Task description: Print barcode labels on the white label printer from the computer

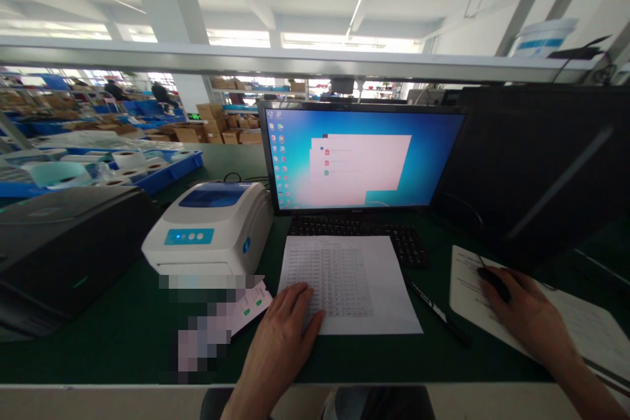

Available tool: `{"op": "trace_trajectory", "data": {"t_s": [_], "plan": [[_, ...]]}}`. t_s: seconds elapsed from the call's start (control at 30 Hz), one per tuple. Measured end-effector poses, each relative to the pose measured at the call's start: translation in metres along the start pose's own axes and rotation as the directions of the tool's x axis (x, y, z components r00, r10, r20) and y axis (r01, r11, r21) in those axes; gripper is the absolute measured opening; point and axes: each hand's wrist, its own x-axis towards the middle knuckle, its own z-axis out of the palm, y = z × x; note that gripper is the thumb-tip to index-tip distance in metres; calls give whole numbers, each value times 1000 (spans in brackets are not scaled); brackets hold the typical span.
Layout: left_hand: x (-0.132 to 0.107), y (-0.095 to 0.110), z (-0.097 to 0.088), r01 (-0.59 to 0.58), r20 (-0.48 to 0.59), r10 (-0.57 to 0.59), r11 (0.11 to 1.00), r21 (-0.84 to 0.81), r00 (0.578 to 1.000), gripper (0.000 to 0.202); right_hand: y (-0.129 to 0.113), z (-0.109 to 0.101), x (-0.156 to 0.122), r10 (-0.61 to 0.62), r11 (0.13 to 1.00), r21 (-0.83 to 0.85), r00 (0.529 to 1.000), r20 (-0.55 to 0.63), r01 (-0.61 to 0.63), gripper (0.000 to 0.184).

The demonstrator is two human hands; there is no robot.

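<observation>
My left hand (pixel 290 321) lies on the lower left part of a printed sheet of paper (pixel 394 305), fingers stretched out and thumb apart. The sheet carries a table of small text and covers part of a black keyboard (pixel 411 246). Over a black computer mouse (pixel 493 283) rests my right hand (pixel 524 305), its fingers curled round it. The mouse sits on a white printed board (pixel 465 275). Between the two hands lies a black marker pen (pixel 438 310). Behind the keyboard, a monitor (pixel 364 161) shows a white window with several file icons.
A white label printer (pixel 211 230) stands left of the sheet, with a partly blurred label strip (pixel 253 298) in front. A black machine (pixel 69 249) stands far left, before a blue tray (pixel 182 167) of rolls. A dark screen (pixel 541 164) stands right; a shelf (pixel 315 60) runs overhead.
</observation>
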Motion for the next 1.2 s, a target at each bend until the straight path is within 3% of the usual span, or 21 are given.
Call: {"op": "trace_trajectory", "data": {"t_s": [0.17,0.8,1.2], "plan": [[-1,-1,0,8,20,-8,1000,-10,1000,29,1,2,0,-56,998,-9,998,-23,56,74],[1,0,-3,2,24,-2,1000,-5,1000,29,6,6,0,-47,997,-53,999,20,48,86],[-1,-2,-1,0,26,0,1000,-4,1000,29,10,8,0,-68,996,-58,998,1,67,81]]}}
